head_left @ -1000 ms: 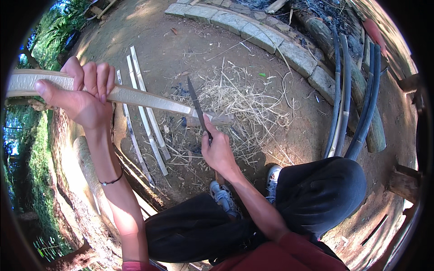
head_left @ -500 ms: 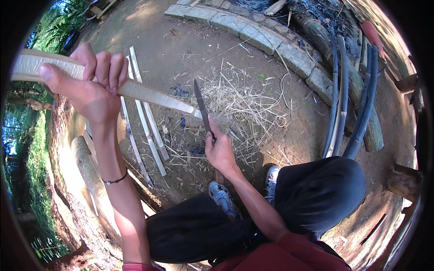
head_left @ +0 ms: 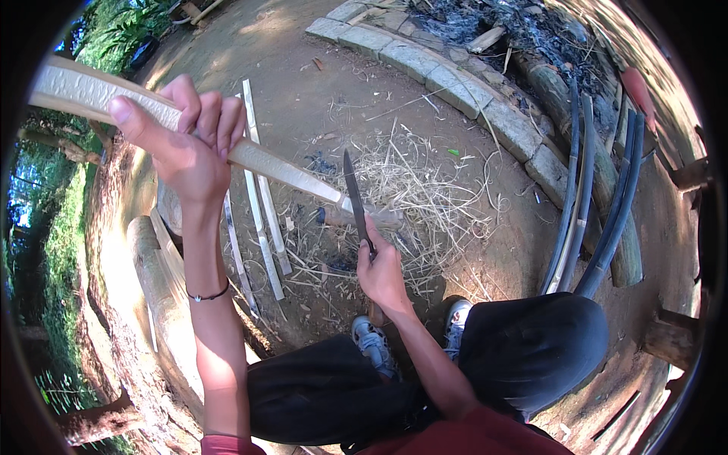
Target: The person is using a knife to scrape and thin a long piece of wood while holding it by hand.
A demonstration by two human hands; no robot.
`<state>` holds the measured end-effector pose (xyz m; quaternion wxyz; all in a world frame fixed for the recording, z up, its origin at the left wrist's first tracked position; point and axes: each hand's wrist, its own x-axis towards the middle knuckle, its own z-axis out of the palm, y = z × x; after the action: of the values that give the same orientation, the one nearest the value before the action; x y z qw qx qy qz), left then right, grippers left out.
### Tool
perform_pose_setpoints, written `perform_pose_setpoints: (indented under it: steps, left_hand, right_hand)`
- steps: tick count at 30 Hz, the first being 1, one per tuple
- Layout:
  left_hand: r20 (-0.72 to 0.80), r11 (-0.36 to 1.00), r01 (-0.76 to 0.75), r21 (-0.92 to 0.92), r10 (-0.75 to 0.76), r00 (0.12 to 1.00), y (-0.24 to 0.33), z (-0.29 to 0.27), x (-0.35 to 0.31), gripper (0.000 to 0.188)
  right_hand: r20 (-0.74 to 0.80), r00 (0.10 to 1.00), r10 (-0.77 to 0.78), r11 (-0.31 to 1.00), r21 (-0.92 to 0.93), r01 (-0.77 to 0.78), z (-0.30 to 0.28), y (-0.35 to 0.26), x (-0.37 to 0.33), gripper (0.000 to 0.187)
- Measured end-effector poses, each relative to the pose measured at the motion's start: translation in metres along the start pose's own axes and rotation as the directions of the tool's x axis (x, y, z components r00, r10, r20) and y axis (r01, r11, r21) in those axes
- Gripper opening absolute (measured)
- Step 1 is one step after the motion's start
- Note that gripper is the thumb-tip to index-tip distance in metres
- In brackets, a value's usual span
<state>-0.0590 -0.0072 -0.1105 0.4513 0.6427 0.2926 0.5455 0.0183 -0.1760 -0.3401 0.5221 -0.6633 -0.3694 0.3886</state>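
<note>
My left hand [head_left: 186, 144], raised at the upper left, is closed around a long pale split bamboo strip [head_left: 284, 171]. One end of the strip rises past the hand to the left; the other slants down to a short piece of wood [head_left: 388, 219] lying on the ground. My right hand [head_left: 383, 269] grips the handle of a dark-bladed knife [head_left: 353, 189], its tip pointing up and away from me. The blade crosses the strip close to its lower end; whether it touches cannot be told. Thin curled shavings [head_left: 432, 189] lie around the short wood.
Several pale strips [head_left: 265, 216] lie on the dirt left of the shavings. Dark bamboo poles [head_left: 578, 197] lean on a log [head_left: 623, 254] at the right. A curved stone edging [head_left: 447, 81] borders ash [head_left: 523, 34] at the back. My shoes [head_left: 371, 345] are just in front.
The whole scene has shifted slightly right and down in the picture. Both hands keep their hold, and the knife stays near the strip's lower end.
</note>
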Motion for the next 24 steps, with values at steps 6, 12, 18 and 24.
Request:
perform_pose_setpoints:
  steps: [6,12,18,24]
  left_hand:
    - [0.001,1.000,-0.017,-0.026,0.017,1.000,-0.005,0.002,-0.005,0.073]
    - [0.064,1.000,0.014,-0.005,-0.013,0.998,-0.001,0.007,-0.001,0.076]
    - [0.020,0.998,0.054,-0.008,-0.054,0.998,-0.004,0.009,-0.004,0.077]
    - [0.030,0.998,0.046,-0.046,-0.045,0.999,-0.005,0.001,0.005,0.073]
  right_hand:
    - [0.019,0.999,0.032,0.995,-0.093,-0.030,0.012,0.023,-0.003,0.053]
    - [-0.018,0.999,-0.051,0.992,-0.120,0.049,0.004,0.056,0.016,0.048]
    - [-0.016,0.998,-0.066,0.992,-0.106,0.064,0.010,0.029,0.007,0.047]
    - [0.070,0.997,0.041,0.999,0.001,-0.041,0.010,0.096,0.018,0.049]
